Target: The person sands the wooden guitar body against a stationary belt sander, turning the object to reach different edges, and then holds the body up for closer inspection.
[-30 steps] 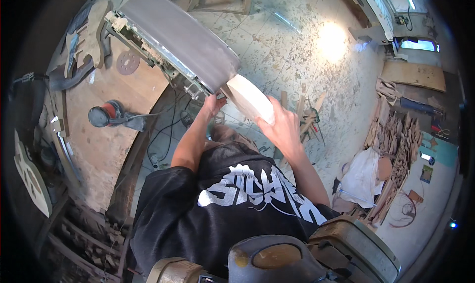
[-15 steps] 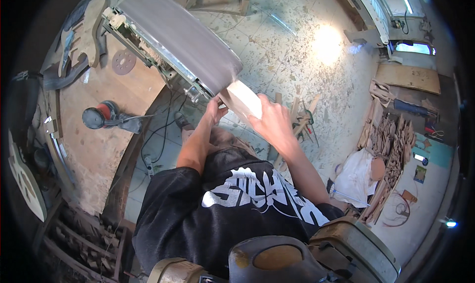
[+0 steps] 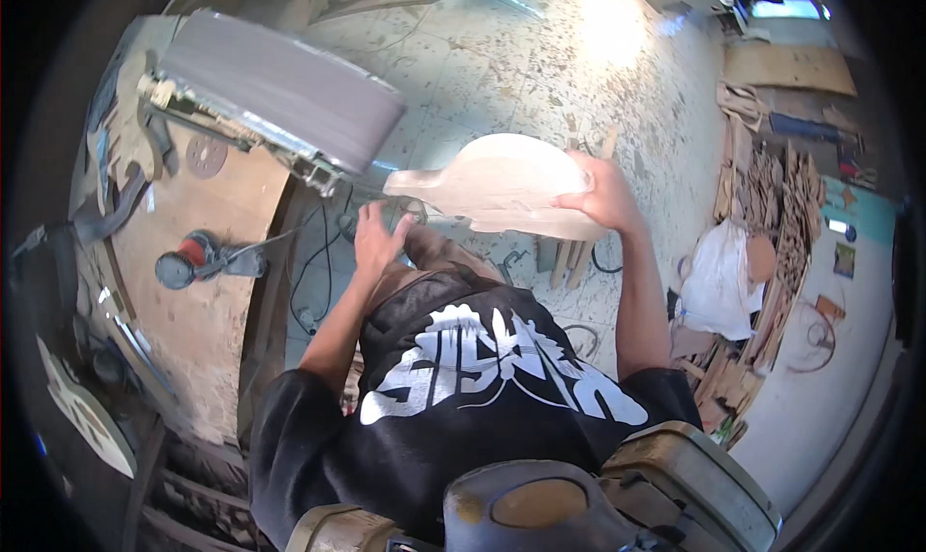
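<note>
A pale wooden guitar-body-shaped piece [image 3: 492, 171], broad face up, is off the sander in front of me. My right hand [image 3: 603, 195] grips its right end, thumb across the face. My left hand [image 3: 376, 234] is open just below the piece's narrow left tip, fingers apart, holding nothing. Up and left of both hands is a belt sander [image 3: 280, 89] with a wide grey belt and an exposed metal side frame.
A plywood bench [image 3: 212, 330] on the left bears an orange-and-grey hand sander [image 3: 193, 258], a sanding disc [image 3: 205, 155] and wooden shapes. Cables and loose strips lie on the tiled floor [image 3: 511, 80]. Along the right are stacked offcuts [image 3: 781, 186] and a white sack [image 3: 719, 282].
The piece has come away from the belt's end and turned broad face up, moving right in my right hand. My left hand has let go and opened. The view has shifted, moving the sander up-left.
</note>
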The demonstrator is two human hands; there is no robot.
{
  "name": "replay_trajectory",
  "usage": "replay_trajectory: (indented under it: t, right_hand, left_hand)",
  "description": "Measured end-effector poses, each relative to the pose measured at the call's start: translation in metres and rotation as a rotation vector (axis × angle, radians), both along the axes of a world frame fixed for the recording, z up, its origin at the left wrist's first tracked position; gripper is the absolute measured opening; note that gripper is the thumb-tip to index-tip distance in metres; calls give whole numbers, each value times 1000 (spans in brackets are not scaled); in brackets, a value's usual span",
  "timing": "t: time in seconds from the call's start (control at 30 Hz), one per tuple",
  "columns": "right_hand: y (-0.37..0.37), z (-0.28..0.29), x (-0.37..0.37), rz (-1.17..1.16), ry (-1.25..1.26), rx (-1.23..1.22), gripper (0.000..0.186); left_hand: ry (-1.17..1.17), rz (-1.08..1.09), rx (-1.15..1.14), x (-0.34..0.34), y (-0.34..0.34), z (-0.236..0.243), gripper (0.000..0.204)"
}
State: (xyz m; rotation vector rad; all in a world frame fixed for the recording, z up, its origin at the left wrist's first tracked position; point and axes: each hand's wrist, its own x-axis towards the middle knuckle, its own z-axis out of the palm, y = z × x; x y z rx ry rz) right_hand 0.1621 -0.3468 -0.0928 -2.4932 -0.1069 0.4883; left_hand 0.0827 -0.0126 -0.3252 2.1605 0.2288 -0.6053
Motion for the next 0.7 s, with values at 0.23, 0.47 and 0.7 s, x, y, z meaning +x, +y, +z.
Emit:
replay_trajectory:
  t: [0.23,0.47,0.7]
  right_hand:
    - [-47,84,17,134,15,-19,54]
    - [-51,148,36,182,-201,151,58]
    - [5,107,-46,-244,-759,912,11]
  left_hand:
    - [-629,-174,-230,39,-71,111,91]
    - [-362,-161,-776,67,-131,179,63]
    - [-492,151,-904,84,-134,212,50]
